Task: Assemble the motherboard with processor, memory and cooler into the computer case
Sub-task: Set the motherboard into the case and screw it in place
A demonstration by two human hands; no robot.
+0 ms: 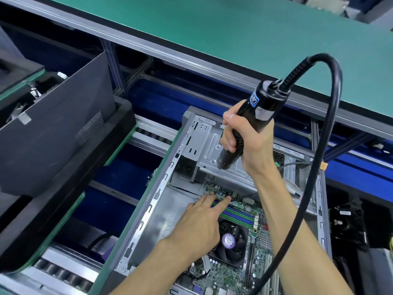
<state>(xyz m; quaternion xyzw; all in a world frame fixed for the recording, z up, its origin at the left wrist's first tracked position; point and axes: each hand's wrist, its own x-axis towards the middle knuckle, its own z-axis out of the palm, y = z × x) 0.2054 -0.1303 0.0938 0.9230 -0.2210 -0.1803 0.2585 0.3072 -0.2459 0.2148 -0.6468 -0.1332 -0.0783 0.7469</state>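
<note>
Motherboard (236, 248) under left hand (200, 222) (fingertips touching) — uncased.

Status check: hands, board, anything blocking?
Right hand grips electric screwdriver. Left hand open, fingers on motherboard in case. Screwdriver cable loops over right forearm.

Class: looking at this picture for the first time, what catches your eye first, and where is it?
The black electric screwdriver, gripped upright by the right hand at centre, with its thick cable looping right. Below, the left hand rests fingertips on the motherboard inside the open computer case.
</note>
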